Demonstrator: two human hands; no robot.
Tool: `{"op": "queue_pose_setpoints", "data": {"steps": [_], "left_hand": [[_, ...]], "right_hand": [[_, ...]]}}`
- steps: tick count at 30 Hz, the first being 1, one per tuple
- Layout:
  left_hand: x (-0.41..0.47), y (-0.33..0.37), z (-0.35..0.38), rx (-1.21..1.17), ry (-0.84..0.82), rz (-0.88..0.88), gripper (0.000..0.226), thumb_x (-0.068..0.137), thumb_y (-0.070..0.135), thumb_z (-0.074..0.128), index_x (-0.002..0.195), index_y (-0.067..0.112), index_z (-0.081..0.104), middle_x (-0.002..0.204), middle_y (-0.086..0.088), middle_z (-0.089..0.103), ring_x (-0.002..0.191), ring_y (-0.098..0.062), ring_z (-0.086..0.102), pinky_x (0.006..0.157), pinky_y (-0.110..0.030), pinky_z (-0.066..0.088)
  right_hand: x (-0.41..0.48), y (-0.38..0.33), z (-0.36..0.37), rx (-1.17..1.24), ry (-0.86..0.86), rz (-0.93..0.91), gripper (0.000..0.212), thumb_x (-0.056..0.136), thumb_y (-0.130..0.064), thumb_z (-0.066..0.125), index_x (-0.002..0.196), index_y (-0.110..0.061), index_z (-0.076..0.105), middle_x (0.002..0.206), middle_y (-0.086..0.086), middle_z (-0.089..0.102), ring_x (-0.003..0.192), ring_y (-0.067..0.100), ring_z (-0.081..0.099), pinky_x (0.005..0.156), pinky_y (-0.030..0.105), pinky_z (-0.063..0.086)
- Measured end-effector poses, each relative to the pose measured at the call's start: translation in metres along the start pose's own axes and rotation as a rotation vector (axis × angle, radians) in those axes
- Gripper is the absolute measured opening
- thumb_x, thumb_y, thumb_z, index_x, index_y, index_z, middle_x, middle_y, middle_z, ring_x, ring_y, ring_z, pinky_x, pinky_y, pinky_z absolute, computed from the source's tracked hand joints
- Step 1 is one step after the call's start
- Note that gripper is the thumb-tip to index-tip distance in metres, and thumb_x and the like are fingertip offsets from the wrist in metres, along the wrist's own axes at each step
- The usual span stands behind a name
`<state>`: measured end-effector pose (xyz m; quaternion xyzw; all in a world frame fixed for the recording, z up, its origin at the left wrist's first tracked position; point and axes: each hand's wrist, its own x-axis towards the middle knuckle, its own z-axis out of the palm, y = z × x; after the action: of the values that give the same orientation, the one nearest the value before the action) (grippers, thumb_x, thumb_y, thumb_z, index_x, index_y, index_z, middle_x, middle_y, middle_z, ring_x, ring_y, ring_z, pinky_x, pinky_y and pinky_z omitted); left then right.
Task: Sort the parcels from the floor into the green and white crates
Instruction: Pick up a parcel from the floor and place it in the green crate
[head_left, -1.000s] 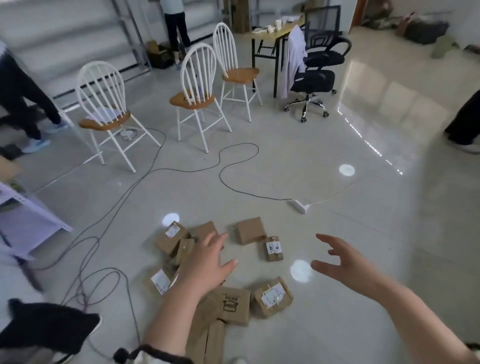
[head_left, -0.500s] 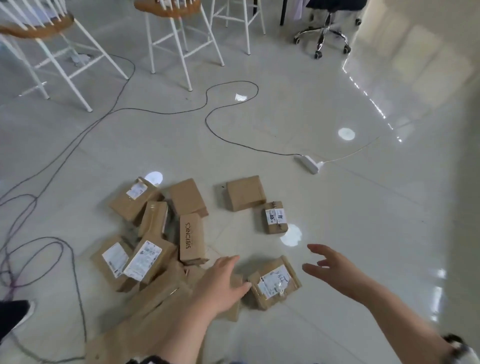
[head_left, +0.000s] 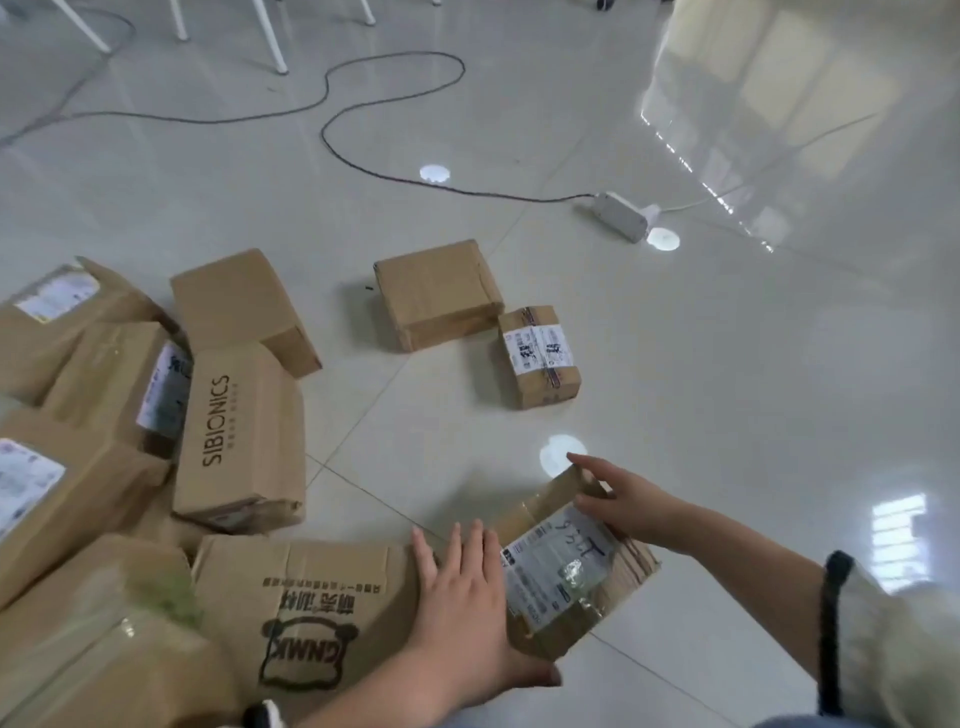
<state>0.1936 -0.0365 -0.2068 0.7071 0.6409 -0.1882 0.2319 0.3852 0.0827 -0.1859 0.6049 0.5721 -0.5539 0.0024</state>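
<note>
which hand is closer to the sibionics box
Left. The left hand presses on the labelled parcel right of the SIBIONICS box; the right hand holds that parcel's far edge, farther right of the box.

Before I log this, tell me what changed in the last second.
Both hands dropped onto the small brown cardboard parcel with the white label: left hand flat against its left side, right hand gripping its far edge. The other brown parcels, black cable and white power strip stayed put.
</note>
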Motion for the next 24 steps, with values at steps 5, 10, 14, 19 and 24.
{"op": "queue_pose_setpoints", "data": {"steps": [5, 10, 14, 19, 24], "left_hand": [[-0.005, 0.012, -0.007, 0.108, -0.023, -0.019, 0.144, 0.056, 0.089, 0.05, 0.146, -0.003, -0.016, 0.156, -0.022, -0.016, 0.145, -0.038, -0.009, 0.078, -0.067, -0.04], [0.025, -0.023, -0.031, 0.193, 0.021, 0.064, 0.133, 0.064, 0.08, 0.055, 0.148, 0.006, -0.016, 0.158, -0.015, -0.019, 0.146, -0.035, -0.006, 0.086, -0.068, -0.034], [0.055, -0.054, -0.065, 0.132, -0.01, -0.035, 0.113, 0.068, 0.07, 0.064, 0.151, 0.013, 0.013, 0.154, -0.008, 0.029, 0.14, -0.025, 0.03, 0.107, -0.068, -0.005], [0.074, -0.072, -0.066, -0.168, -0.055, -0.146, 0.048, 0.083, 0.062, 0.056, 0.11, 0.023, 0.06, 0.111, 0.004, 0.064, 0.11, -0.022, 0.056, 0.107, -0.056, 0.023], [0.071, -0.056, -0.044, -0.719, -0.097, -0.049, 0.037, 0.095, 0.04, 0.051, 0.122, 0.017, 0.058, 0.121, 0.0, 0.063, 0.108, -0.018, 0.059, 0.096, -0.035, 0.046]], "right_hand": [[0.002, 0.007, 0.008, -0.079, 0.099, -0.008, 0.042, 0.092, -0.017, 0.052, 0.13, -0.034, 0.042, 0.105, -0.001, 0.056, 0.087, 0.014, 0.062, 0.065, 0.02, 0.053], [0.003, 0.021, -0.008, -0.094, 0.193, 0.008, 0.031, 0.085, -0.02, 0.065, 0.112, -0.023, 0.05, 0.093, -0.004, 0.057, 0.077, 0.013, 0.058, 0.066, 0.025, 0.052], [-0.001, 0.034, -0.017, 0.028, 0.221, 0.143, 0.027, 0.078, -0.018, 0.073, 0.094, -0.007, 0.055, 0.075, 0.008, 0.064, 0.063, 0.02, 0.062, 0.069, 0.034, 0.058], [-0.003, 0.035, -0.022, 0.045, -0.04, 0.253, 0.027, 0.079, -0.02, 0.073, 0.083, -0.008, 0.05, 0.072, 0.011, 0.069, 0.059, 0.021, 0.063, 0.058, 0.027, 0.056], [-0.006, 0.03, -0.023, -0.206, -0.334, 0.256, 0.024, 0.088, -0.043, 0.059, 0.104, -0.025, 0.063, 0.103, -0.004, 0.068, 0.089, 0.016, 0.062, 0.074, 0.026, 0.049]]}}
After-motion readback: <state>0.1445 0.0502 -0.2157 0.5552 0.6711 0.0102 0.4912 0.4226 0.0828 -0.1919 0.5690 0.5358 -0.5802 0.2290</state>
